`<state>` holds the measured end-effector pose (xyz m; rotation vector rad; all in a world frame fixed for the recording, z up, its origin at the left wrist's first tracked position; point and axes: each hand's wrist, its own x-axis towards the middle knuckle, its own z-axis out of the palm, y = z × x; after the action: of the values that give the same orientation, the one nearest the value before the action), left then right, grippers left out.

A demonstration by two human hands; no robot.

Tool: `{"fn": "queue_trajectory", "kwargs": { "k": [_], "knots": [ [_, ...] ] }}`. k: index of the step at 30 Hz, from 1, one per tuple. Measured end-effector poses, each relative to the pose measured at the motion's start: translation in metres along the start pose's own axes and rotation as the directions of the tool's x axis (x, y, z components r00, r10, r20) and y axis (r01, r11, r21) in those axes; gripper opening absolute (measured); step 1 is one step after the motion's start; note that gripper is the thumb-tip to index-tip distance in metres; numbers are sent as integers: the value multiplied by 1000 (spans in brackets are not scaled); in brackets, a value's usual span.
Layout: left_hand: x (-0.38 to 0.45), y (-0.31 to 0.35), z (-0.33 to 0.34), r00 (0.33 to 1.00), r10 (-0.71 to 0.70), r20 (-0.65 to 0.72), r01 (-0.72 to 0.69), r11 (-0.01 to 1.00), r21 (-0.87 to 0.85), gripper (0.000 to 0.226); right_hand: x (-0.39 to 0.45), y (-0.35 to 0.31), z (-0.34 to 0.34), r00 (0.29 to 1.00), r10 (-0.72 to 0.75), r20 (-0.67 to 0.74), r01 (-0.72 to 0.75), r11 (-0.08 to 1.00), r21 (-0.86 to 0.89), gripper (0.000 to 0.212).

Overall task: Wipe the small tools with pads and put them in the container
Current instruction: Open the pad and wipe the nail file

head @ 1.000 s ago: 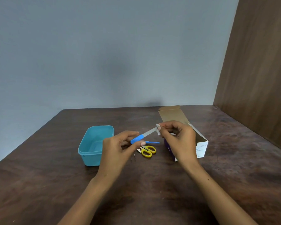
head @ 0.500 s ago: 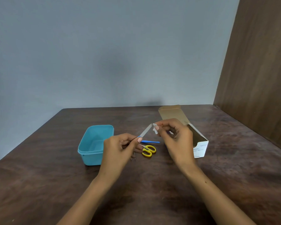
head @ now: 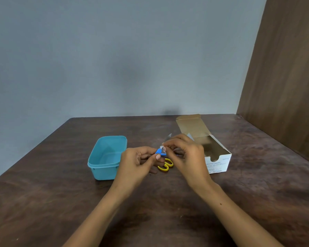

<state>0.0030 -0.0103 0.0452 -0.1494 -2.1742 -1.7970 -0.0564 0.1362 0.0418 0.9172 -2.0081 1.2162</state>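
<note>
My left hand point(head: 136, 163) pinches the blue handle of a small nail file point(head: 159, 151), whose metal blade points up and away to its tip near the box. My right hand point(head: 185, 154) pinches a small white pad point(head: 163, 147) against the blade close to the blue handle. The teal container point(head: 107, 157) stands open just left of my left hand, with nothing visible inside. Yellow-handled scissors point(head: 165, 165) lie on the table under my hands, partly hidden.
An open white box of alcohol swabs point(head: 216, 157) lies to the right of my hands, its flap pointing away. A brown wooden panel point(head: 284, 77) rises at the table's right edge. A grey wall stands behind the dark wooden table point(head: 61, 202).
My right hand has slid the pad down the blade from its tip toward the blue handle. Both hands have dropped slightly lower over the scissors.
</note>
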Motion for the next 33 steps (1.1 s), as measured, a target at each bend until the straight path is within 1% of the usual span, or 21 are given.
{"fn": "queue_trajectory", "kwargs": {
  "k": [4,6,7,9,11,12,16,19,22,24,27,28,33],
  "knots": [
    [0,1,2,999,-33,4,34,999,-6,12,2,5,-4,996,42,-80,-46,997,-55,9],
    [-1,0,2,999,-39,-7,39,999,-6,12,2,3,-6,995,36,-94,-40,998,-38,9],
    [-1,0,2,999,-40,-13,40,999,-2,11,2,1,-6,996,30,-81,-30,1000,-5,9],
    [-1,0,1,999,-34,-22,34,999,8,11,0,-4,-5,1000,5,-11,-4,998,62,9],
    [-1,0,0,1000,-12,-22,13,999,34,13,-1,-7,-2,999,-21,51,16,997,82,7],
    [-1,0,0,1000,-2,-16,2,999,53,14,-2,-6,-1,998,-25,56,21,997,73,6],
    [-3,1,0,1000,20,11,-22,991,131,11,1,1,-4,1000,23,-15,-22,999,27,7],
    [-4,2,1,1000,8,7,-9,992,123,11,3,5,-6,994,86,-63,-89,995,-37,10],
    [-3,3,2,1000,3,-23,-1,995,102,11,4,4,-9,989,90,-121,-94,995,-24,9],
    [-3,2,1,999,10,-44,-5,995,103,12,2,-2,-8,995,57,-86,-55,998,22,8],
    [-2,1,0,998,24,-56,-18,996,92,13,-2,-9,-2,999,-1,41,-2,998,66,5],
    [-2,0,-1,998,29,-54,-24,995,93,13,-2,-9,-1,998,-3,61,-1,998,65,5],
    [-3,1,-2,997,74,-16,-70,984,164,17,-1,-3,-1,998,62,11,-63,996,68,9]
  ]
}}
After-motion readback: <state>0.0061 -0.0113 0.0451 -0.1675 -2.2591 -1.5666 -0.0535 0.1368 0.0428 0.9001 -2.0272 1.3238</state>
